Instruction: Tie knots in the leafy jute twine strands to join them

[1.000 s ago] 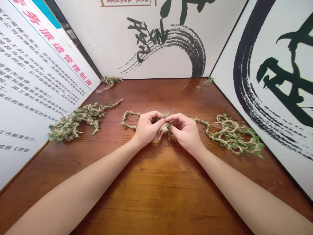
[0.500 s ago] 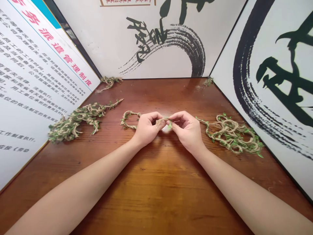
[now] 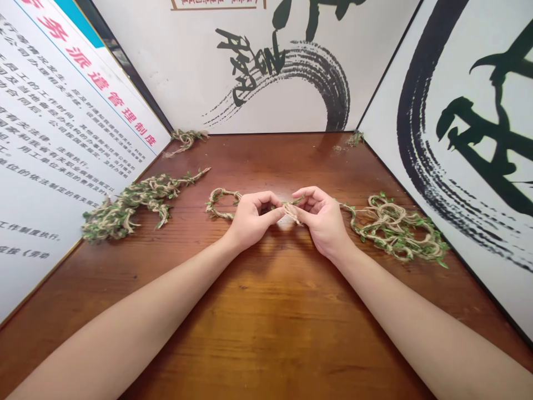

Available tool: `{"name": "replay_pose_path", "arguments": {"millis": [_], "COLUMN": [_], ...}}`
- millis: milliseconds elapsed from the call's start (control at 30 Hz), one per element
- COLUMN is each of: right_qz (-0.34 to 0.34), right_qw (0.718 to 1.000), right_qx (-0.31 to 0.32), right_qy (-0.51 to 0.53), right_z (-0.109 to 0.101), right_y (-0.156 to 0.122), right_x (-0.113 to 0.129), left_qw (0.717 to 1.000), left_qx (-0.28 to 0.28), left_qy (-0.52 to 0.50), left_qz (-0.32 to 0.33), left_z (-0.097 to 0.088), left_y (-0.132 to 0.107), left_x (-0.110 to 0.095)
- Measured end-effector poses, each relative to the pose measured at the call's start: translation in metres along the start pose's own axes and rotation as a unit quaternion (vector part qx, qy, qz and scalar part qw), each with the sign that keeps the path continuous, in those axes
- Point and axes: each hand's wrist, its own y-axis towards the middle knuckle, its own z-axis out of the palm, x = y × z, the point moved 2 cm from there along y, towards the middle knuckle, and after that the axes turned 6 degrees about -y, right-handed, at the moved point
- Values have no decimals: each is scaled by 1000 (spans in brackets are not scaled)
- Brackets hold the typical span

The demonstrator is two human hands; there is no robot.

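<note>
A jute twine with small green leaves [image 3: 287, 210] runs across the middle of the wooden table [image 3: 266, 311]. My left hand [image 3: 250, 219] pinches it with thumb and forefinger. My right hand [image 3: 321, 218] pinches the same twine right beside it, fingertips almost touching. To the left of my left hand the twine forms a small loop [image 3: 219, 201] lying on the wood. To the right it trails into a loose coil of leafy twine [image 3: 395, 228].
A heap of leafy twine pieces [image 3: 129, 205] lies at the left by a printed board [image 3: 54, 139]. Small scraps sit in the back left corner [image 3: 187, 138] and back right corner [image 3: 353, 139]. Calligraphy panels [image 3: 466, 128] wall in the table.
The hanging bunch of twine and leaves between my fingertips has been drawn tight into a small knot-like point. My right hand has shifted slightly up and right.
</note>
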Motion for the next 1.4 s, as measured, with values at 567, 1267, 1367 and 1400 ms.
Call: {"name": "replay_pose_path", "arguments": {"millis": [567,1267,1367,1400], "right_qz": [2,-64,-66,-68], "right_qw": [997,996,996,996], "right_qx": [-6,-4,9,7], "right_qy": [-80,-64,-55,-56], "right_z": [2,7,8,8], "right_y": [-3,-7,-7,-7], "right_x": [0,-1,0,0], "left_qw": [943,973,984,987], "left_qx": [-33,5,18,21], "left_qy": [244,170,137,125], "left_qz": [223,153,114,101], "left_z": [7,4,3,3], "left_y": [-10,-5,-3,-2], "left_x": [-9,-5,-2,-1]}}
